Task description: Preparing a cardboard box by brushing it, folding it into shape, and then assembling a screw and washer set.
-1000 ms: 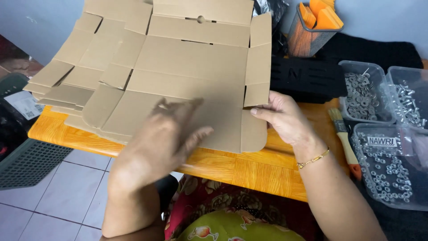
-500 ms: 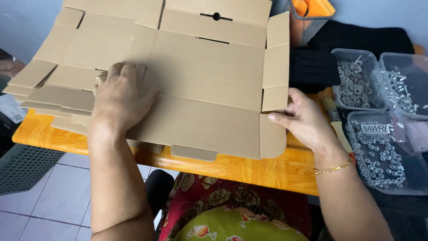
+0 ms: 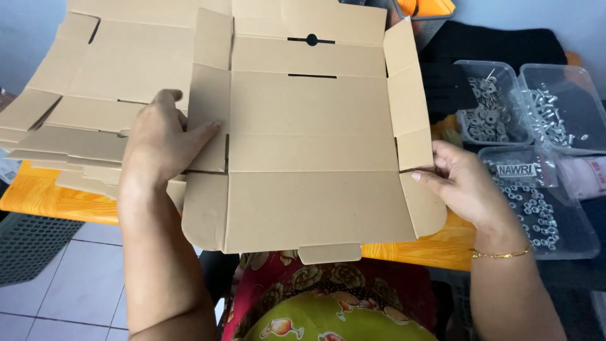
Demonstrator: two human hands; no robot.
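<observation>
On the orange table (image 3: pixel 57 202), centre of view: flat die-cut cardboard box blank (image 3: pixel 312 158), unfolded, lying w/ its near edge and tab hanging over the table edge toward the person. Left hand (image 3: pixel 161 142) grips the blank's left side flap, thumb on top of the flap, fingers curled behind it; flap is lifted slightly. Right hand (image 3: pixel 461 183) pinches the right side flap at its slot, thumb on top, fingers partly hidden under the card. Both hands closed on the same blank, one per side.

Left of it and partly underneath: stack of more flat blanks (image 3: pixel 76 107), same brown card. Right side: three clear plastic tubs; far one holds washers (image 3: pixel 489 113), next holds screws (image 3: pixel 555 113), near one holds nuts (image 3: pixel 536 208). Black cloth (image 3: pixel 499 44) behind the tubs. Dark slatted crate (image 3: pixel 28 243) on the tiled floor, lower left.
</observation>
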